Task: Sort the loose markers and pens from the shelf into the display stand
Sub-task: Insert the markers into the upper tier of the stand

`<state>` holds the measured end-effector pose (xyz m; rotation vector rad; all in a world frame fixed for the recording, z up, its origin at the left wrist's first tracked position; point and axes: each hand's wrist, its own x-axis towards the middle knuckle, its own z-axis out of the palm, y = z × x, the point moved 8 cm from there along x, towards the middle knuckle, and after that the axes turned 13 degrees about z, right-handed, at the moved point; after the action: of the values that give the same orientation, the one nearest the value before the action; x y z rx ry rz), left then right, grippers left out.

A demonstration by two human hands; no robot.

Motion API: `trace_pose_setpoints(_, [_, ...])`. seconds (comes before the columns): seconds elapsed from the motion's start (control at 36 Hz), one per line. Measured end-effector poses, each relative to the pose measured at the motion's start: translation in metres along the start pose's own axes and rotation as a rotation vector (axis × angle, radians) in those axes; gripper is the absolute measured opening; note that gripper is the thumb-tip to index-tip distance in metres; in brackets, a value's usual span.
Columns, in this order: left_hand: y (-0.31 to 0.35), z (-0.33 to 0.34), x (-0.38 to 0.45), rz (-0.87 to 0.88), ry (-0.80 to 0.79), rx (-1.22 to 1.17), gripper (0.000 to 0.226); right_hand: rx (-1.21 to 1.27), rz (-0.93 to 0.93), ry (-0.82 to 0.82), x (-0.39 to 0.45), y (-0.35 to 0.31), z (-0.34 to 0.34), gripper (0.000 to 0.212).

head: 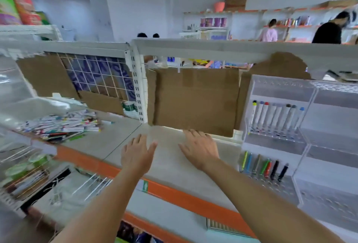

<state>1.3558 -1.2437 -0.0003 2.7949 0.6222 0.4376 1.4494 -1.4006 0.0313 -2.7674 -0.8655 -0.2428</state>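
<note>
left hand (137, 154): flat, fingers straight, palm down | right hand (199, 148): flat, fingers spread, palm down

Both bare hands hover flat, fingers straight, over the pale shelf top (174, 165) with its orange front edge: the left hand (136, 154) near centre, the right hand (199, 150) just at its three o'clock. A loose heap of markers and pens (62, 124) lies toward nine o'clock. The clear acrylic display stand (302, 145) at three o'clock holds a row of white markers (275, 116) above coloured pens (263, 169).

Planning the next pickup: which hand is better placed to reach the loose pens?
Left, probably. The left hand lies nearer the pen pile; the right hand lies toward the display stand.
</note>
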Motion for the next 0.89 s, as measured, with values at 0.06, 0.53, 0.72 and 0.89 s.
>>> trace_pose_setpoints(0.06, [-0.030, -0.010, -0.011, -0.050, 0.009, 0.013, 0.059, -0.012, -0.018, -0.074, 0.004, -0.025, 0.015, 0.057])
trace_pose_setpoints(0.53, [-0.284, -0.097, -0.094, -0.271, -0.041, 0.180, 0.063, 0.036, -0.255, -0.220, 0.023, -0.312, 0.078, 0.061])
trace_pose_setpoints(0.72, [-0.355, -0.092, -0.107, -0.340, -0.112, 0.120, 0.065, -0.002, -0.227, -0.263, 0.043, -0.371, 0.116, 0.055])
trace_pose_setpoints(0.89, [-0.392, -0.087, -0.084, -0.348, -0.132, 0.087, 0.065, -0.044, -0.180, -0.267, 0.083, -0.397, 0.143, 0.049])
